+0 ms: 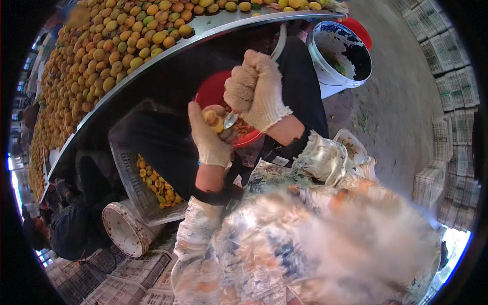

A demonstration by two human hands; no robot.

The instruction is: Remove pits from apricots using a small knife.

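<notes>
My left hand (209,137), in a cream knit glove, holds a yellow apricot-like fruit (214,121) between thumb and fingers. Gloved too, my right hand (257,89) is closed in a fist around the handle of a metal spoon (230,119), whose bowl is at the fruit's right side. Most of the handle is hidden in the fist. Below both hands, between my knees, is a red plastic basin (211,88) with orange-brown pieces in it. Left of my legs, a plastic crate (131,183) holds yellow-orange fruit halves (160,185).
A metal-edged table (217,28) bears a large heap of whole fruit (126,45). At the right stands a stained white bucket (320,65), with a clear tub (349,139) nearer me. Another bucket (126,232) lies tipped at lower left. A person (70,228) sits at far left; stacked crates (453,91) line the right.
</notes>
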